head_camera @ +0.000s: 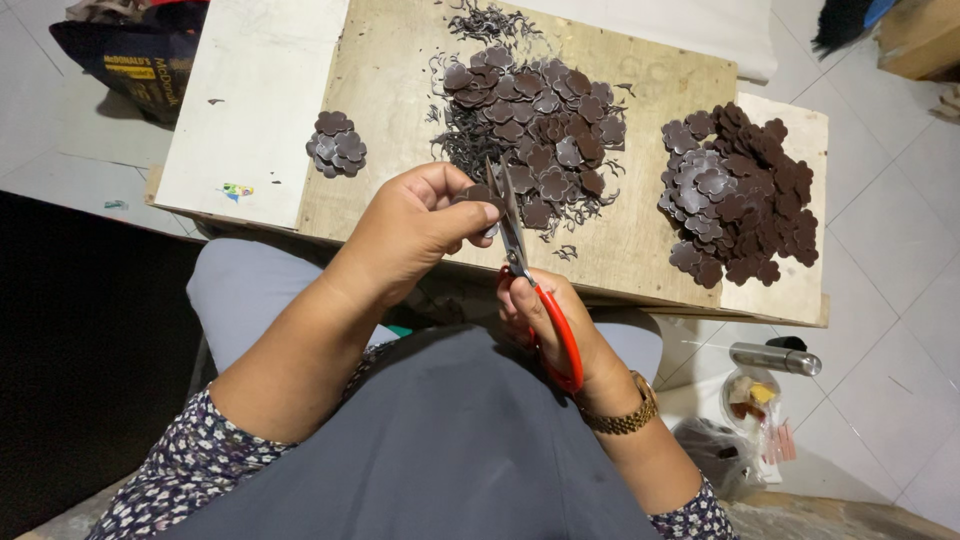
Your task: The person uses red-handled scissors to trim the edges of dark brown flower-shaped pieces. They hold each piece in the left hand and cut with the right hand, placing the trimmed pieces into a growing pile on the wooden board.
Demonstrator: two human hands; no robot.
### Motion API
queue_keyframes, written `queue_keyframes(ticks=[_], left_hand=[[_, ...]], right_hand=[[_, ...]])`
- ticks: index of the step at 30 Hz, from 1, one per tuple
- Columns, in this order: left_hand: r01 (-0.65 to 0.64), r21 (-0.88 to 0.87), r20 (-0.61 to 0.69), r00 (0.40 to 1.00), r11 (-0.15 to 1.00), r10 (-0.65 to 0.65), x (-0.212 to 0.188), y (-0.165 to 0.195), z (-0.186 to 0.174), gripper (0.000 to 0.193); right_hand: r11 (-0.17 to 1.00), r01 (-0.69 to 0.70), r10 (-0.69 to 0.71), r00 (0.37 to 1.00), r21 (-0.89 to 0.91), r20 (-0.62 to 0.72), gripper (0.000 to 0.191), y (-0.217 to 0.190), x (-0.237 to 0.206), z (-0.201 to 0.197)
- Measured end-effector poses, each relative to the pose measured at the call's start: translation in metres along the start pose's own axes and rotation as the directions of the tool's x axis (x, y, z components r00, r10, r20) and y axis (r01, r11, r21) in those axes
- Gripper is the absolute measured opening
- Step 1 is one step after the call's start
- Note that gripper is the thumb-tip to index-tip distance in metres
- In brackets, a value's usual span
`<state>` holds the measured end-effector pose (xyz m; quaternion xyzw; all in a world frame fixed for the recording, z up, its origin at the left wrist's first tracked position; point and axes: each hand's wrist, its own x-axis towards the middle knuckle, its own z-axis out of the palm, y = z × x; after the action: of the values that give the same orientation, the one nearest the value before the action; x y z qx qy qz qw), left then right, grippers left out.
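Grey lap [440,450] nearest. Right hand [545,320], fingers closed through red-handled scissors [530,275]; my left hand [410,230] fingers pinch brown flower piece [478,194] against blades, above table [400,80] edge.

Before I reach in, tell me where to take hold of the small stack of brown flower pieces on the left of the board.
Pinch the small stack at its outer edges, from above. It lies flat on the board, apart from the bigger piles, with bare wood all round, so fingers can close on both sides without disturbing anything.
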<state>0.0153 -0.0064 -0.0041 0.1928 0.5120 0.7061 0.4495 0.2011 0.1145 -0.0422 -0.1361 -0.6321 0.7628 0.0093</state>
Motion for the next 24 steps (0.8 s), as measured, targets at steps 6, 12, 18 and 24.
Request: queue_keyframes(ticks=[6, 12, 18, 24], left_hand=[[0.013, 0.033, -0.016, 1.000, 0.999, -0.012, -0.0009, 0.0026, -0.0034, 0.012], [-0.043, -0.026, 0.008, 0.999, 0.999, 0.043, 0.0004, 0.0004, -0.0048, 0.014], [-0.026, 0.022, -0.025, 0.999, 0.999, 0.027, -0.0013, 0.0042, -0.0029, 0.014], [-0.018, 0.001, -0.048, 0.999, 1.000, 0.018, -0.0031, 0.0085, 0.0004, 0.018]], right_hand=[[0.999, -0.033, 0.034, 0.999, 0.029, -0.013, 0.048, 0.0004, -0.0003, -0.0004], [0.999, -0.034, 0.033, 0.999, -0.011, -0.034, 0.049, 0.0017, -0.0004, 0.0000], [0.998, -0.048, 0.049, 0.998, 0.049, -0.028, 0.048, 0.0047, -0.0009, 0.0002], [0.999, -0.029, 0.030, 0.999, 0.023, -0.039, 0.048, 0.0040, 0.0000, 0.0019]])
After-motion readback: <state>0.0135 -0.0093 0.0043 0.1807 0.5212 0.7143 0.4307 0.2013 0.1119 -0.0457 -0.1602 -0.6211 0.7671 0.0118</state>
